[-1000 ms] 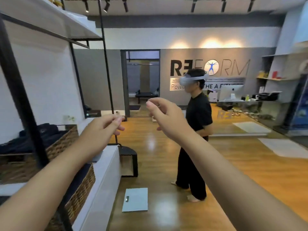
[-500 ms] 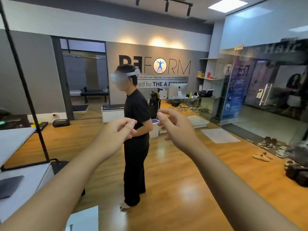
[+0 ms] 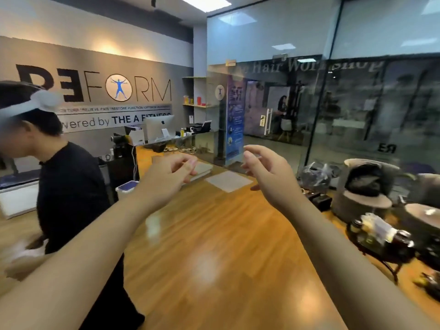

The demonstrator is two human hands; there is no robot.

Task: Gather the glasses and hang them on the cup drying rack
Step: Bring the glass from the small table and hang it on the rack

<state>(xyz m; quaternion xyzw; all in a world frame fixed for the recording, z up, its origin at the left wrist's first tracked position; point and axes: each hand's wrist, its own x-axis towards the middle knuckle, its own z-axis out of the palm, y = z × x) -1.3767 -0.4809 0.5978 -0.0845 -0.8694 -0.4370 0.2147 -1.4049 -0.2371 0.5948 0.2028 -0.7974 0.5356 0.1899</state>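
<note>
My left hand point(image 3: 166, 177) and my right hand point(image 3: 269, 170) are both raised in front of me at chest height, about a hand's width apart. Both hold nothing; the fingers are loosely curled and apart. No glasses and no cup drying rack can be made out in this view. A low dark table point(image 3: 381, 244) at the right edge carries a few blurred items, too smeared to identify.
A person in black clothes point(image 3: 69, 194) stands close at my left. Wooden floor point(image 3: 214, 246) stretches ahead. A desk with a monitor point(image 3: 159, 127) stands at the back wall. Glass walls point(image 3: 357, 103) run along the right, with grey round seats point(image 3: 364, 186) and bags before them.
The view has swung to the right: the shelves and baskets have gone out of view, the person has slid to the left edge, and the glass wall and seats have come in. Both hands stay raised, holding nothing.
</note>
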